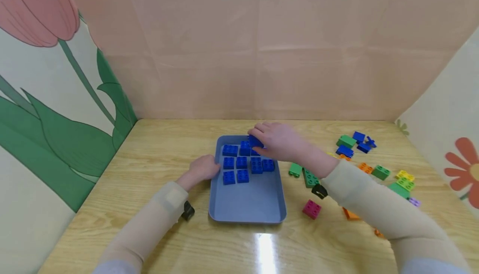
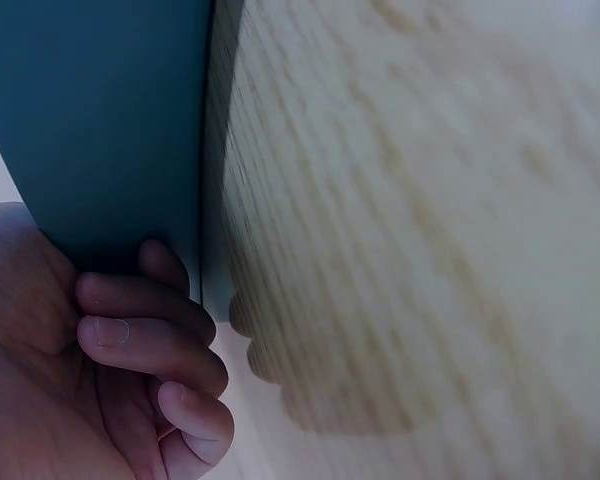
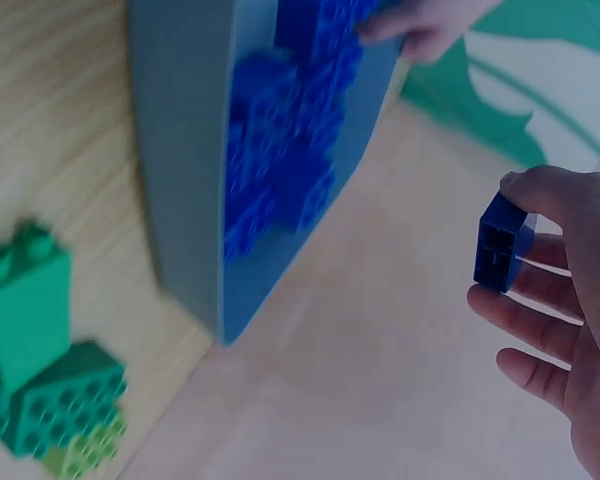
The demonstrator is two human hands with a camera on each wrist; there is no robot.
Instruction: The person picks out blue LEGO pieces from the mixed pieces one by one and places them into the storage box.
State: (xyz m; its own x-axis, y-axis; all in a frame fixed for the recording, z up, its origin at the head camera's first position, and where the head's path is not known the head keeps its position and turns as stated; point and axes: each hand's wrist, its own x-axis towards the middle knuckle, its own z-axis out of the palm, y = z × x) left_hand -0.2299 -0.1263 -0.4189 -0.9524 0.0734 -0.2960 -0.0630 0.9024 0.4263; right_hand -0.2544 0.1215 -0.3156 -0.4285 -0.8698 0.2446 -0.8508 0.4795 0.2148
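A blue-grey tray [image 1: 247, 205] lies on the table with several blue building bricks [image 1: 241, 163] set out in its far half. My left hand [image 1: 203, 167] grips the tray's left rim. In the left wrist view, curled fingers [image 2: 145, 340] lie against the tray's outer wall [image 2: 100, 120]. Over the tray's far right part, my right hand [image 1: 278, 141] holds up a blue brick [image 1: 255, 141]. The right wrist view has that brick [image 3: 502, 243] pinched between thumb and fingers, its hollow underside showing, apart from the bricks in the tray.
Right of the tray lie loose bricks: a magenta one [image 1: 312, 209], green ones [image 1: 295, 169], orange ones [image 1: 365, 168], yellow ones [image 1: 405, 175] and several blue ones [image 1: 358, 137]. The right forearm passes over some of them. A wall stands behind the table.
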